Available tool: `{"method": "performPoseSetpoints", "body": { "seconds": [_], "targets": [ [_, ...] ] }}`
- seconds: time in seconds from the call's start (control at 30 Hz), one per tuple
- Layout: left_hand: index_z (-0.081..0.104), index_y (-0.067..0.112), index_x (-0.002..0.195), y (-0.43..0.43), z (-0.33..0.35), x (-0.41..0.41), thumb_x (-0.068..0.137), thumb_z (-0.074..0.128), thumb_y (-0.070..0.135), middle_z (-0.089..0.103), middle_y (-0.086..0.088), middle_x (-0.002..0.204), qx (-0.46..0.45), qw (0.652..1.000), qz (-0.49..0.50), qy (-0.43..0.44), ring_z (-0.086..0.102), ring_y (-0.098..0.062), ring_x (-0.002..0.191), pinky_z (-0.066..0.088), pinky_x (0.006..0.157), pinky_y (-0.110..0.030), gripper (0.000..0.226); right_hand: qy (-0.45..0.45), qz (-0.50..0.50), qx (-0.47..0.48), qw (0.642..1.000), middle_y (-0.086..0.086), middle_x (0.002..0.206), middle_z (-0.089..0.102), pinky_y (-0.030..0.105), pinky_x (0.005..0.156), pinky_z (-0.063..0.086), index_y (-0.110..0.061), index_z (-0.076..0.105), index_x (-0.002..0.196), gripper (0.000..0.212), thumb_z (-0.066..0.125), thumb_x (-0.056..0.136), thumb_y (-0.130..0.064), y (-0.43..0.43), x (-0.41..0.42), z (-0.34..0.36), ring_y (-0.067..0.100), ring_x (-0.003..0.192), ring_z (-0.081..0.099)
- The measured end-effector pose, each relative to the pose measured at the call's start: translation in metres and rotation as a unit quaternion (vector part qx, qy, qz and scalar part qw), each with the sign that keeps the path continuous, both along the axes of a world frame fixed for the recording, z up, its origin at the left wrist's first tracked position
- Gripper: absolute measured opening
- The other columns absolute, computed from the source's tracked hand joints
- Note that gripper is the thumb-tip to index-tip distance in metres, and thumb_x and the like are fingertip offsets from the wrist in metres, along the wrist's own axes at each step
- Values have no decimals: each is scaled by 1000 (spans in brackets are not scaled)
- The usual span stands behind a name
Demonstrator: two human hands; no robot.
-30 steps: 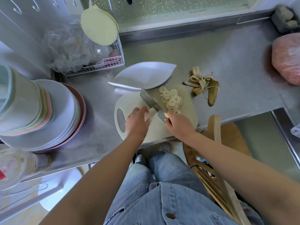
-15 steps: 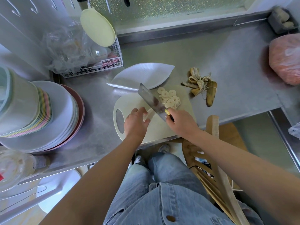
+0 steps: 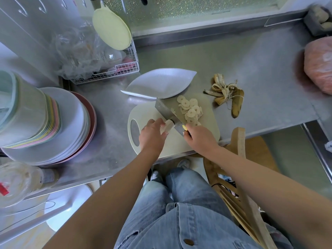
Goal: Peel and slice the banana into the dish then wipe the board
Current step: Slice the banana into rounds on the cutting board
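Observation:
On the pale cutting board (image 3: pixel 172 146), my left hand (image 3: pixel 151 136) pinches the short remaining stub of peeled banana (image 3: pixel 168 127). My right hand (image 3: pixel 199 139) grips the handle of a cleaver (image 3: pixel 167 111), whose blade stands on the board against the stub's cut end. A heap of several banana slices (image 3: pixel 190 111) lies on the board to the right of the blade. The white leaf-shaped dish (image 3: pixel 159 82) sits just behind the board and holds nothing. The banana peel (image 3: pixel 228 95) lies on the steel counter to the right.
A stack of plates and coloured bowls (image 3: pixel 41 123) fills the left of the counter (image 3: pixel 260 72). A wire rack (image 3: pixel 111 69) with plastic bags stands behind it. A pink bag (image 3: pixel 318 63) lies at the far right. A wooden chair (image 3: pixel 239 159) stands by my right leg.
The cleaver rose off the board half a second ago and has come down again on the stub. My left hand still holds the stub, now shorter.

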State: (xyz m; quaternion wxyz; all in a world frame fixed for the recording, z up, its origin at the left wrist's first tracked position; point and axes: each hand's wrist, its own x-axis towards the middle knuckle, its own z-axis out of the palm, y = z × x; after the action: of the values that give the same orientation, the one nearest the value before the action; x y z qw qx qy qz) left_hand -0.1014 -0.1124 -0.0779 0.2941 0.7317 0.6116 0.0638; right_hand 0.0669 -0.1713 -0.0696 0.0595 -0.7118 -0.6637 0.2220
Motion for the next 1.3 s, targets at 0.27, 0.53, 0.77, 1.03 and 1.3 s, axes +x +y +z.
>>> {"method": "performPoseSetpoints", "body": {
  "seconds": [0.27,0.53,0.77,1.03,1.3],
  "targets": [
    [61,25,112,-1,-1,-3,89,63,31,60,-2,109,4,1000,-5,-3,62,-25,87,51,72,-33,24,25,8,56,998,-5,48,28,29,43,17,-15,33,71,26,47,93,-17,7,8,16,13,43,28],
    [61,24,111,1,0,-2,88,63,29,60,-1,107,0,1000,-8,0,61,-25,87,50,70,-33,23,15,17,27,999,-5,50,26,29,45,19,-14,30,70,28,47,93,-16,8,5,12,11,45,25],
    [62,24,109,0,0,-1,88,64,31,60,-1,106,1,1000,-5,2,61,-26,87,48,69,-32,22,-11,17,-2,1000,-4,53,30,31,50,23,-14,35,75,22,43,96,-18,4,-4,1,21,53,37],
    [62,23,108,1,-1,-2,88,65,31,61,-1,106,4,1000,-10,-1,61,-25,86,49,69,-34,22,20,2,38,999,-6,49,26,31,48,20,-15,32,73,26,46,95,-17,2,0,4,18,46,30],
    [62,23,109,1,1,-2,88,64,28,61,-2,107,3,1000,-10,-2,61,-27,89,47,71,-32,22,34,17,48,998,-5,49,27,32,46,22,-14,32,68,29,48,93,-17,7,7,13,11,44,26]
  ]
}}
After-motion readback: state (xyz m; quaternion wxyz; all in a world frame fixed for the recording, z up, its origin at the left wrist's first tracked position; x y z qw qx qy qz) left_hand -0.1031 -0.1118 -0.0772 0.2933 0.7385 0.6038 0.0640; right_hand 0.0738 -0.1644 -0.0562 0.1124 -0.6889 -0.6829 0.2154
